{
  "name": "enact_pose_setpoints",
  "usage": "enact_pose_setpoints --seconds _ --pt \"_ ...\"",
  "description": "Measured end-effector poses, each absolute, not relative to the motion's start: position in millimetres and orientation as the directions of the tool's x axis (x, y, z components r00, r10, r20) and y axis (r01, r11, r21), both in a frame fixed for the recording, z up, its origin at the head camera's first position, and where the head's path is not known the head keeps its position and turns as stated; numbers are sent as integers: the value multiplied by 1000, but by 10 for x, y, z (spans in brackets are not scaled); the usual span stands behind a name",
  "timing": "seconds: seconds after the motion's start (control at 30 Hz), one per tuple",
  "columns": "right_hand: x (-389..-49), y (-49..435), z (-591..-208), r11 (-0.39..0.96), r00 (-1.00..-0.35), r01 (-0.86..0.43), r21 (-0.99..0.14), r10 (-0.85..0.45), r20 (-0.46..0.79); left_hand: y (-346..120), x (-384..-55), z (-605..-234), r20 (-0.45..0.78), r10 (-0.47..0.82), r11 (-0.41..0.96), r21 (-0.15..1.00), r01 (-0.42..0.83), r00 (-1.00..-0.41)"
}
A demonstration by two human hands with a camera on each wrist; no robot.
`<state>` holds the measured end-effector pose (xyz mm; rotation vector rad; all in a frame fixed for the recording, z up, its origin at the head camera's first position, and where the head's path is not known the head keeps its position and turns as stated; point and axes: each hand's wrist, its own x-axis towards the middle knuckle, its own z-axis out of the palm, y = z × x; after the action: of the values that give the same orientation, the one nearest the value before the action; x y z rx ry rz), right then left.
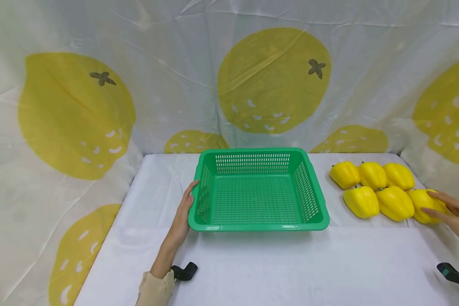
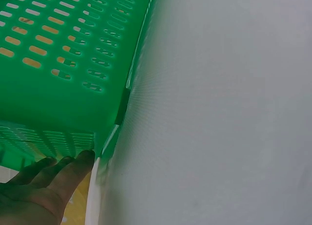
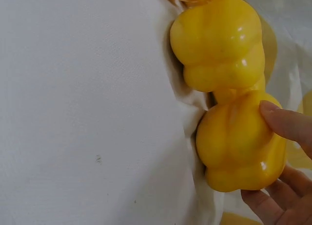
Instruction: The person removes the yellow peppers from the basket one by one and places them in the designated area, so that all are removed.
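Note:
A green plastic basket (image 1: 258, 227) with slotted walls stands mid-table, nothing inside it. My left hand (image 1: 180, 216) rests against its left side. In the left wrist view, straight fingers (image 2: 73, 174) touch the basket's outer wall (image 2: 58, 105). At the far right, my right hand (image 1: 457, 216) has its thumb and fingers around the rightmost front yellow bell pepper (image 1: 422, 206). The right wrist view shows the thumb on one side of this pepper (image 3: 239, 142) and the fingertips at its other side. The pepper lies on the cloth beside its neighbours.
Several more yellow bell peppers (image 1: 372, 175) lie in two rows right of the basket. A white cloth (image 1: 290, 263) covers the table. Behind stands a lemon-print curtain (image 1: 176, 85). Black wrist-mounted pieces show near the left forearm (image 1: 162, 259) and at the right edge.

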<state>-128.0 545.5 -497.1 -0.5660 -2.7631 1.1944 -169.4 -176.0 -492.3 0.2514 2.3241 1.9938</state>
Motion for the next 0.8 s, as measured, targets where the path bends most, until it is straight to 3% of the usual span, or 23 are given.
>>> enact_pose_setpoints --seconds 0.33,0.8 --pt "-1305 5424 -4982 611 -907 364 -703 403 -119 -1729 -1658 -4953 48 157 131 989 69 -986" --pt "-1295 5422 -5031 631 -919 308 -712 391 -50 -1741 -1649 -4899 50 153 133 989 71 -987"
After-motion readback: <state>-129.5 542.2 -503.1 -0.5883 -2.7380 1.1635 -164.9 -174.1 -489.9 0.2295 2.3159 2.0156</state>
